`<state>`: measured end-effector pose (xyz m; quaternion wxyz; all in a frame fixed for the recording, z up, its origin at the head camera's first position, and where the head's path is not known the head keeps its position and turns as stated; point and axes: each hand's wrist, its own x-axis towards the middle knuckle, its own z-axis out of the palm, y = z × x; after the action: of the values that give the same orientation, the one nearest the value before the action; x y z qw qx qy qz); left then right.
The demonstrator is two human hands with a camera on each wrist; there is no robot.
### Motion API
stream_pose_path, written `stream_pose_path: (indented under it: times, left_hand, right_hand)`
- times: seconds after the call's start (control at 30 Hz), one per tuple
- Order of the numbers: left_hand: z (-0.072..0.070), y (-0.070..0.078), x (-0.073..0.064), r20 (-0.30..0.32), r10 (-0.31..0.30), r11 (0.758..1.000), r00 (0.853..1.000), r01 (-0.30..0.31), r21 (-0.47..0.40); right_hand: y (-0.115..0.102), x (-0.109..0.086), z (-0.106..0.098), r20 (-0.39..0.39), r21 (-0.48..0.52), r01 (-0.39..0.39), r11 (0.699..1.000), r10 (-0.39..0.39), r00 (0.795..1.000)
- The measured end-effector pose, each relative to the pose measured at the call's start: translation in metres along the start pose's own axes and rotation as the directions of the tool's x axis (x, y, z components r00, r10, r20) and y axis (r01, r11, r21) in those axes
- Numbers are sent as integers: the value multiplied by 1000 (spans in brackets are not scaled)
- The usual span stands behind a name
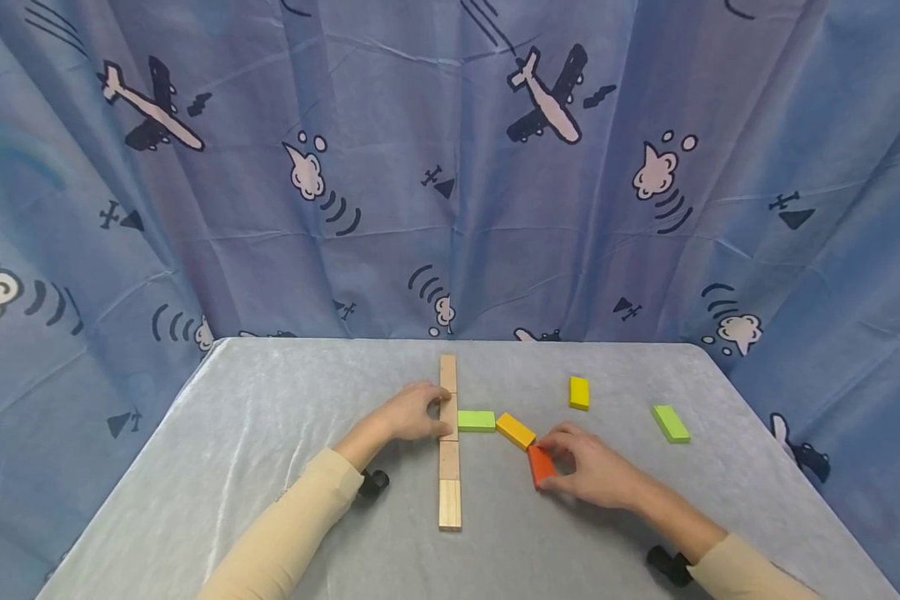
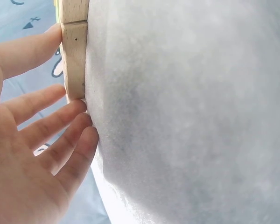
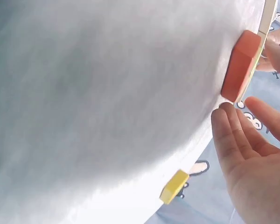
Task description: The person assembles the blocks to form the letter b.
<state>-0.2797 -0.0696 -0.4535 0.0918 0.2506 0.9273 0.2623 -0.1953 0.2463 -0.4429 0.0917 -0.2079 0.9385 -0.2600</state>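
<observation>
Red block [image 1: 540, 466]: held in the grip of the right hand [image 1: 594, 467], with thumb and forefinger curled over opposite ends; firmness of pressure not readable. Expect low weight, rigid faces and little fragility; probably painted wood, slightly slippery. Take hold at the short ends or across the long sides. Location: on the counter [image 1: 307, 375], at a slant, far end at the orange block [image 1: 516, 431]; contact or slight gap not distinguishable.

Next outward: green block [image 1: 476, 421], between orange block and the row of plain wooden blocks [image 1: 449, 461]. At that row: left hand [image 1: 411, 411], with thumb and fingertips curled onto the second wooden block [image 1: 451, 414] from the far end. Well apart, to the right: yellow block [image 1: 579, 393] and lone green block [image 1: 671, 423].

Counter surface: pale grey, cloth-like, faintly wrinkled at left; expect moderate friction. Beyond: blue curtain [image 1: 382, 125], printed with aeroplanes and hanging in folds.
</observation>
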Motion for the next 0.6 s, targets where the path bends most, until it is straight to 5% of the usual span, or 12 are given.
stream_pose_path:
  times: [0.3,0.6]
  left_hand:
    - [1,0,2,7,-11,1000,1000,11,-9]
    - [2,-2,2,8,-11,1000,1000,11,3]
  right_hand:
    - [8,-14,-24,7,-34,-23,999,23,1000]
    - [23,-24,-45,-86,-72,-52,996,46,995]
